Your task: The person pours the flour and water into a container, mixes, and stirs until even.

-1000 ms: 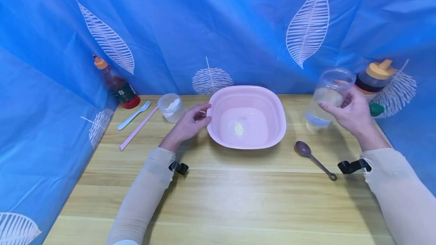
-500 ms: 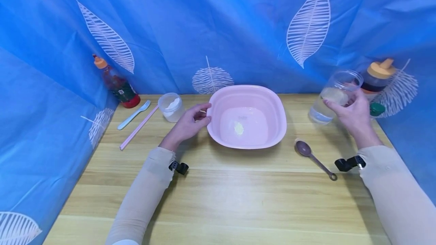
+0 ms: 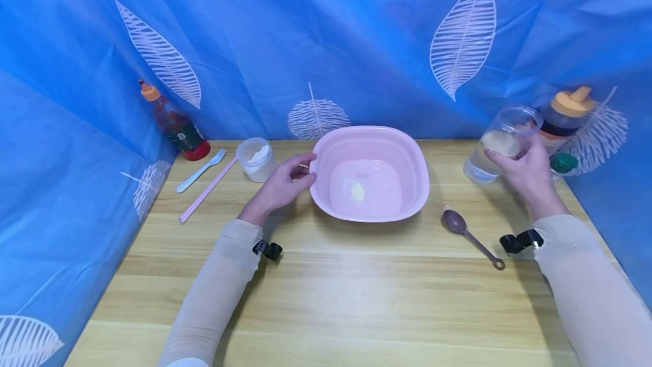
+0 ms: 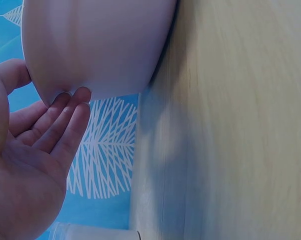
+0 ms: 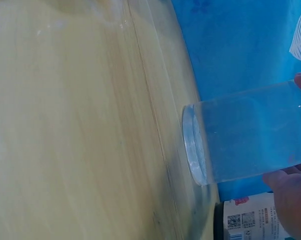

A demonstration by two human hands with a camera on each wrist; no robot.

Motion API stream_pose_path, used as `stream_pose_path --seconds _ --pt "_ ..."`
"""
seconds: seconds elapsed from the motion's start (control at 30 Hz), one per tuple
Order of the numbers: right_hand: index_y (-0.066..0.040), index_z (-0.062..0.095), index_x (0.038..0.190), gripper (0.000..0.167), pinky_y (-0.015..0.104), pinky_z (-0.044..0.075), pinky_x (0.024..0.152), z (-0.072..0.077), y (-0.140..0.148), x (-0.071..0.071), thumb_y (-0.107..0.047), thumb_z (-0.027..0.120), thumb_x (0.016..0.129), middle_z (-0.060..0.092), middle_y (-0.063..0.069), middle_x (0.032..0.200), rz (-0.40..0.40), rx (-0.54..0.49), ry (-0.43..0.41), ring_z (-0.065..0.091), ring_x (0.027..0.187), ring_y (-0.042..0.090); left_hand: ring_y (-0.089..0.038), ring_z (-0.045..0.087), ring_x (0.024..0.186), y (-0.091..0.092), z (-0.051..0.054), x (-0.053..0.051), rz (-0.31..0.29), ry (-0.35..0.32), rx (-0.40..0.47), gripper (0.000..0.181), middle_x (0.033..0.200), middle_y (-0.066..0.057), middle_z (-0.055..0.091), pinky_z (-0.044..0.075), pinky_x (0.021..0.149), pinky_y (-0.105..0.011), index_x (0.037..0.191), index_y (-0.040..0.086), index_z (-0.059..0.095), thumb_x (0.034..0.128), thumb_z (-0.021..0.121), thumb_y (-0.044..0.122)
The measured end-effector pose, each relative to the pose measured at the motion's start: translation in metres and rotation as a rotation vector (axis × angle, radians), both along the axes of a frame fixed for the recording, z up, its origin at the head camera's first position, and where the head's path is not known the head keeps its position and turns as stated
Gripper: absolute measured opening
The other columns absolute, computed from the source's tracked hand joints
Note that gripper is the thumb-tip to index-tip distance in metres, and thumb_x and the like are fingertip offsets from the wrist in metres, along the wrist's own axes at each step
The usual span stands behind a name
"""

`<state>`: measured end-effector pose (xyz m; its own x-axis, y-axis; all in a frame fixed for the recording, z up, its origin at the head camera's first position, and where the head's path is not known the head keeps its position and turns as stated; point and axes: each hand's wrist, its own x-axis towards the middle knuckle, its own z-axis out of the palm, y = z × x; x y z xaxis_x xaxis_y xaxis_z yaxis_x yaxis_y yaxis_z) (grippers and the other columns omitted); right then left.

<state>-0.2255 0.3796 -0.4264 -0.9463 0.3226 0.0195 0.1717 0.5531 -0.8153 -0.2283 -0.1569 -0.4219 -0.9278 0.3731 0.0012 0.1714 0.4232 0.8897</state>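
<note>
As the left hand points toward one o'clock, pinching the basin at nine, the right hand angles toward eleven, grip curled round the jar!

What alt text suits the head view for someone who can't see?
A person's left hand holds the edge of a pink basin on a wooden table; the right hand grips a clear container. A dark measuring spoon lies nearby.

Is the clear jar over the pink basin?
No, the right hand holds the clear jar off to the right of the pink basin.
</note>
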Motion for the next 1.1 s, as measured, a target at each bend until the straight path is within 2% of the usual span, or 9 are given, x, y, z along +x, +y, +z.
stream_pose_path --seconds 0.1,0.23,0.33,0.43,0.53,0.73,0.9,1.0,1.1 --pt "-0.011 0.022 0.169 0.098 0.047 0.039 0.124 0.001 -0.001 0.003 -0.055 0.074 0.098 0.039 0.027 0.164 0.034 0.011 -0.020 0.044 0.142 0.036 -0.039 0.065 0.131 0.000 0.000 0.000 0.005 0.004 0.000 0.058 0.152 -0.019 0.059 0.056 0.112 -0.054 0.159 0.008 0.053 0.1051 0.068 0.024" --pt "-0.017 0.017 0.172 0.102 0.061 0.030 0.131 0.001 -0.003 0.013 -0.056 0.074 0.098 0.030 0.027 0.173 0.103 -0.003 -0.049 0.036 0.157 0.044 -0.040 0.065 0.131 0.001 -0.001 0.000 0.006 0.009 0.004 0.057 0.152 -0.020 0.059 0.055 0.113 -0.054 0.158 0.007 0.053 0.1051 0.067 0.023" --pt "-0.029 0.007 0.175 0.103 0.055 0.024 0.135 -0.001 -0.004 0.022 -0.052 0.074 0.099 0.015 0.020 0.180 0.130 -0.061 -0.058 0.024 0.164 0.044 -0.041 0.065 0.131 0.000 -0.002 0.000 0.007 0.008 0.007 0.057 0.151 -0.020 0.059 0.055 0.113 -0.054 0.158 0.006 0.053 0.1050 0.067 0.022" --pt "-0.030 -0.004 0.174 0.106 0.041 0.022 0.136 -0.002 -0.005 0.032 -0.048 0.071 0.102 0.003 0.013 0.182 0.125 -0.131 -0.056 0.016 0.167 0.039 -0.041 0.065 0.131 0.000 -0.002 0.001 0.014 0.004 0.009 0.057 0.151 -0.020 0.059 0.055 0.113 -0.054 0.158 0.007 0.054 0.1049 0.068 0.022" --pt "-0.027 -0.009 0.173 0.105 0.025 0.028 0.130 0.000 -0.005 0.043 -0.046 0.068 0.104 0.000 0.008 0.181 0.111 -0.151 -0.056 0.017 0.167 0.035 -0.040 0.065 0.131 0.000 -0.001 0.001 0.018 0.002 0.006 0.057 0.151 -0.019 0.059 0.055 0.113 -0.054 0.158 0.008 0.054 0.1048 0.068 0.023" --pt "-0.015 0.010 0.174 0.091 0.001 0.043 0.104 0.003 -0.008 0.067 -0.036 0.067 0.107 0.021 0.004 0.180 0.072 -0.148 -0.009 0.037 0.161 0.015 -0.041 0.064 0.132 -0.001 -0.001 0.001 0.018 0.002 0.004 0.057 0.152 -0.020 0.059 0.054 0.114 -0.054 0.158 0.008 0.053 0.1048 0.068 0.022" --pt "-0.010 0.031 0.170 0.079 -0.002 0.047 0.091 0.003 -0.010 0.087 -0.031 0.071 0.105 0.050 -0.004 0.166 0.028 -0.179 0.056 0.060 0.125 -0.019 -0.040 0.064 0.132 -0.001 0.000 0.002 0.021 0.003 0.003 0.057 0.153 -0.020 0.058 0.055 0.114 -0.054 0.158 0.008 0.053 0.1050 0.068 0.022" --pt "-0.005 0.042 0.164 0.071 -0.003 0.047 0.088 0.001 -0.010 0.100 -0.032 0.072 0.105 0.067 -0.024 0.144 0.074 -0.129 0.054 0.060 0.106 -0.027 -0.040 0.064 0.132 0.000 0.000 0.002 0.018 0.001 0.005 0.057 0.153 -0.020 0.058 0.054 0.114 -0.054 0.159 0.009 0.053 0.1049 0.068 0.022" --pt "0.001 0.051 0.157 0.063 -0.003 0.047 0.086 -0.003 -0.011 0.114 -0.031 0.071 0.106 0.068 -0.040 0.121 0.178 -0.037 0.047 0.060 0.102 -0.028 -0.040 0.064 0.133 0.001 0.001 0.002 0.013 -0.003 0.009 0.057 0.153 -0.019 0.058 0.054 0.114 -0.054 0.159 0.009 0.053 0.1049 0.068 0.022"
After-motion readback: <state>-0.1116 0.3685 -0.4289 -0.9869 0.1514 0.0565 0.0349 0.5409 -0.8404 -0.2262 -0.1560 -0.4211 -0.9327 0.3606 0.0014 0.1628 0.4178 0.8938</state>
